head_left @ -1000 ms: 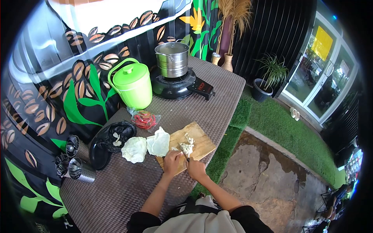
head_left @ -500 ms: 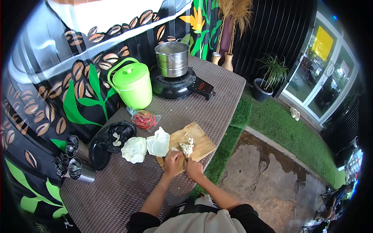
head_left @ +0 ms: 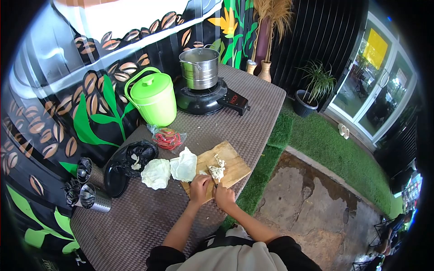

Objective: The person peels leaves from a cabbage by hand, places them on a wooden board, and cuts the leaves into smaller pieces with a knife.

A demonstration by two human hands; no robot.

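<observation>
My right hand is wrapped round the handle of a knife, over the near edge of the wooden cutting board. Only a short dark stretch of the knife shows, pointing away from me. Close beside it, my left hand rests on the board with its fingers curled down; what they hold, if anything, is hidden. Chopped cabbage lies in a small pile just beyond the knife. Left of the board are a pale cabbage leaf and a larger piece of cabbage.
Behind the cabbage lie a bag of red chillies and a black plastic bag on a black tray. A green lidded bucket stands near a steel pot on a stove. Cutlery holders stand left.
Both hands stay at the board in nearly the same place, with only a slight shift. The chopped cabbage and the other things look unchanged.
</observation>
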